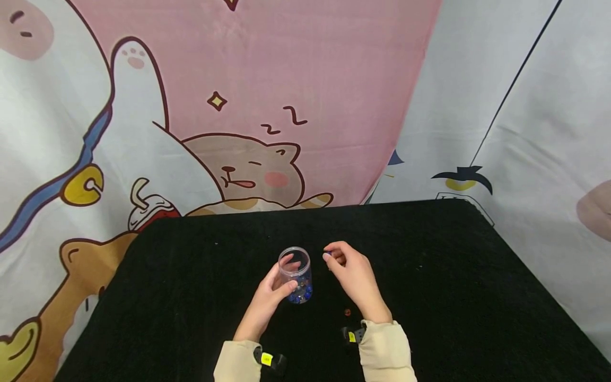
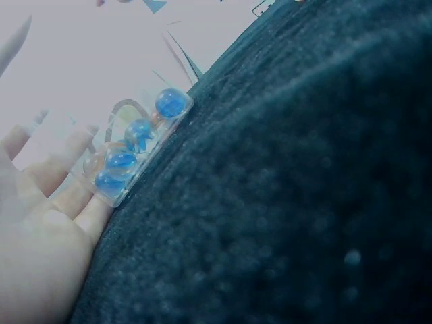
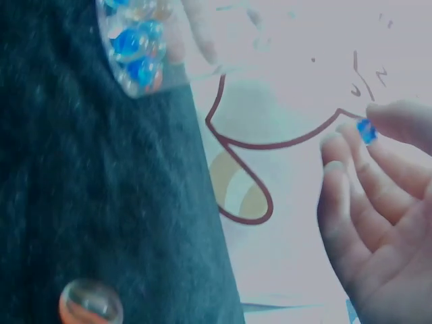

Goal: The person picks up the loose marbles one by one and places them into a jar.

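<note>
A clear plastic jar (image 1: 288, 271) stands upright on the black cloth, with several blue and clear marbles (image 2: 121, 160) at its bottom. My left hand (image 1: 268, 297) grips the jar from its left side, fingers behind and thumb in front. To the right of the jar's rim, my right hand (image 1: 355, 273) is raised above the cloth. Between its thumb and forefinger it pinches a blue marble (image 3: 366, 131); the other fingers are loosely bent. An orange and clear marble (image 1: 347, 312) lies on the cloth near the right wrist.
The black cloth (image 1: 458, 276) covers the table. Behind it hangs a cartoon-printed curtain (image 1: 334, 106). A dark wrist strap with a yellow label (image 1: 267, 359) sits at the left sleeve, and a similar one (image 1: 352, 337) at the right.
</note>
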A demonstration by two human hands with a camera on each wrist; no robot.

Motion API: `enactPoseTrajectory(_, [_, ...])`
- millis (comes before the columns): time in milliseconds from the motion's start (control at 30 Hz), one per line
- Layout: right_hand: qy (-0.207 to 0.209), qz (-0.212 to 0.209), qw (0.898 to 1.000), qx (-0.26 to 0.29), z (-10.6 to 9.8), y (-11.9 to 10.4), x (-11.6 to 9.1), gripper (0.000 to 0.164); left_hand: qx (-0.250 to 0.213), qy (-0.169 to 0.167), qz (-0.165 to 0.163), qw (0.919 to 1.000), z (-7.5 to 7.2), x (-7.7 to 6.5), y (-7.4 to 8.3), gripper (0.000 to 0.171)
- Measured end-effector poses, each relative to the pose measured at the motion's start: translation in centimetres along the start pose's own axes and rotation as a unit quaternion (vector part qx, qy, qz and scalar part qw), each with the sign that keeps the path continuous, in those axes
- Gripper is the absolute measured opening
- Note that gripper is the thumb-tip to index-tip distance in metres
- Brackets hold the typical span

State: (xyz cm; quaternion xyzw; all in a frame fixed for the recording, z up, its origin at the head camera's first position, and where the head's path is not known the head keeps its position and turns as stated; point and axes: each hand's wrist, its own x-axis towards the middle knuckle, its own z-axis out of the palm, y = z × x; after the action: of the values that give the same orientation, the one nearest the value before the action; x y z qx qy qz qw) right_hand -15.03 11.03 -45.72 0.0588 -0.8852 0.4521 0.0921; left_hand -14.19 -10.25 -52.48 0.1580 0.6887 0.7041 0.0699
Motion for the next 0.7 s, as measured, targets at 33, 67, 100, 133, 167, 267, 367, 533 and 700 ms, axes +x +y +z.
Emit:
enactPoseTrajectory(33, [0.006, -0.003, 1.000, 0.007, 0.0, -0.2, 0.0, 0.017, -0.001, 0.000, 0.001, 1.0000, 0.0, 0.0, 0.0, 0.052])
enactPoseTrajectory(67, [0.012, -0.006, 1.000, 0.013, 0.0, -0.5, 0.0, 0.017, -0.001, 0.000, 0.001, 1.0000, 0.0, 0.0, 0.0, 0.052])
enactPoseTrajectory(100, [0.018, -0.010, 1.000, 0.017, 0.1, -0.7, -0.1, 0.018, -0.002, 0.000, 0.000, 1.0000, 0.0, 0.0, 0.0, 0.052])
enactPoseTrajectory(133, [0.022, -0.014, 0.999, 0.022, 0.2, -0.9, -0.1, 0.018, -0.002, 0.000, 0.000, 1.0000, 0.0, 0.0, 0.0, 0.052])
enactPoseTrajectory(167, [0.026, -0.017, 0.999, 0.026, 0.2, -1.1, -0.1, 0.017, -0.002, 0.000, -0.001, 1.0000, 0.0, 0.0, 0.0, 0.053])
enactPoseTrajectory(267, [0.038, -0.028, 0.998, 0.040, 0.6, -1.6, -0.2, 0.018, -0.001, 0.000, -0.002, 1.0000, 0.0, 0.0, 0.0, 0.054])
enactPoseTrajectory(367, [0.045, -0.037, 0.997, 0.056, 1.1, -2.0, -0.4, 0.019, -0.002, -0.001, -0.002, 1.0000, 0.0, -0.1, 0.1, 0.054])
enactPoseTrajectory(533, [0.050, -0.056, 0.995, 0.068, 1.7, -2.5, -0.5, 0.021, -0.011, -0.002, -0.006, 0.9999, 0.0, -0.1, 0.2, 0.053])
enactPoseTrajectory(700, [0.044, -0.069, 0.994, 0.069, 2.0, -2.7, -0.5, 0.018, -0.014, -0.003, -0.011, 0.9998, -0.1, 0.0, 0.2, 0.052])
